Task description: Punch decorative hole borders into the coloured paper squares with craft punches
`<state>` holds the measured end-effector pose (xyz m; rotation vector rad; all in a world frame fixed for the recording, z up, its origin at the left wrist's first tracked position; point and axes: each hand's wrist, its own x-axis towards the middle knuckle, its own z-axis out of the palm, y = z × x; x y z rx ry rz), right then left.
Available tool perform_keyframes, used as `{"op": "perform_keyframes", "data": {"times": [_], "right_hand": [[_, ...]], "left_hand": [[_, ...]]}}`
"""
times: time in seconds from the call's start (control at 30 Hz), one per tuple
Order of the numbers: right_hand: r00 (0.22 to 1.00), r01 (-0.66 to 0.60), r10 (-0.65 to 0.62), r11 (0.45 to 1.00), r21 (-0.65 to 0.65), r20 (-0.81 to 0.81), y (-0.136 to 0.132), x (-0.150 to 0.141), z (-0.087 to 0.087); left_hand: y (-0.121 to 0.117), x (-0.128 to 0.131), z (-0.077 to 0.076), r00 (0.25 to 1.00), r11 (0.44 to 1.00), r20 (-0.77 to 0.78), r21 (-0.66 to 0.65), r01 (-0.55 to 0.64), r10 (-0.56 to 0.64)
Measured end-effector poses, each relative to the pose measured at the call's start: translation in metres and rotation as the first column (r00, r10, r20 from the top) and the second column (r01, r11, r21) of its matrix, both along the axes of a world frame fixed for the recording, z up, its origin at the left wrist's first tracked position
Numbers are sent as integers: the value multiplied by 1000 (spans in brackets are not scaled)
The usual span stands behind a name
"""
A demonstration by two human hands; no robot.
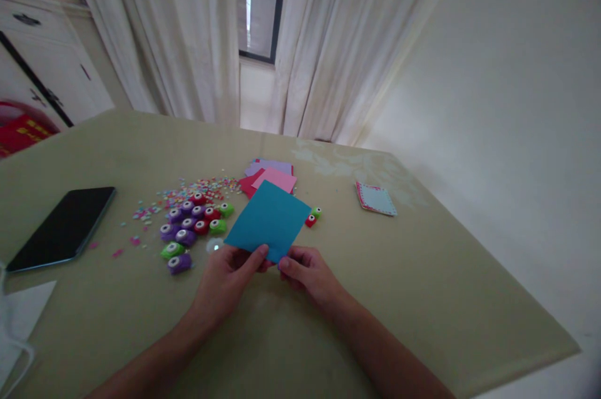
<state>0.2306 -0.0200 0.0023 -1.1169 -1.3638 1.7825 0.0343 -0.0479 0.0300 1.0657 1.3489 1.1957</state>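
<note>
My left hand (pixel 232 270) is pinching a blue square card (pixel 270 220), with my thumb on top near its bottom edge. The card tilts up in front of both my hands. My right hand (pixel 307 270) is closed in tight just beside my left one, at the card's bottom corner. It has a small purple thing (pixel 283 262) under the thumb, but my fingers hide most of it, so I cannot tell just what it is.

Right beside my left hand is a see-through round thing (pixel 215 245). A bit farther to the left sits a bunch of little paper punches (pixel 188 222), purple, red and green. Behind them lie lots of tiny paper bits (pixel 206 187) in many colors, and a few pink ones are spread out closer to me. Straight past my hands, behind the blue card, is a pile of colored papers (pixel 277 178), pink, red and purple. Just past my right hand sit a green punch (pixel 317 212) and a red punch (pixel 310 221).

Well off to the right of my right hand lies a pale blue card (pixel 378 200) with a fancy edge. Far left of my left hand is a black tablet (pixel 63 227), and nearer me a white sheet (pixel 35 305). Everything lies on a greenish table (pixel 422 286).
</note>
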Motion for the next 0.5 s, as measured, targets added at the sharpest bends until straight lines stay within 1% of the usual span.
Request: {"op": "perform_keyframes", "data": {"times": [0.07,0.1,0.13,0.2,0.23,0.27,0.3,0.37,0.5], "right_hand": [[998,12,-16,998,63,56,4,7,7],[990,40,-57,990,136,126,7,12,10],[970,61,-114,969,238,215,9,16,12],[892,37,-235,889,456,387,15,24,14],[852,-1,-279,845,535,443,17,27,14],[824,-39,-305,810,586,477,20,28,13],[809,-66,-320,784,618,493,21,29,11],[790,-84,-351,751,655,503,24,29,6],[708,-57,-458,722,690,538,26,28,1]], "left_hand": [[0,-3,4,998,998,-23,21,-61,61],[0,-4,5,996,996,-30,34,-87,88],[1,-6,6,994,993,-33,47,-106,108],[1,-7,7,992,990,-30,74,-123,126],[1,-7,7,992,989,-25,86,-124,126],[1,-8,7,992,988,-19,97,-121,123],[0,-8,7,993,988,-15,104,-116,118],[0,-8,6,993,987,-8,113,-118,120],[-2,-8,2,989,984,33,99,-146,143]]}}
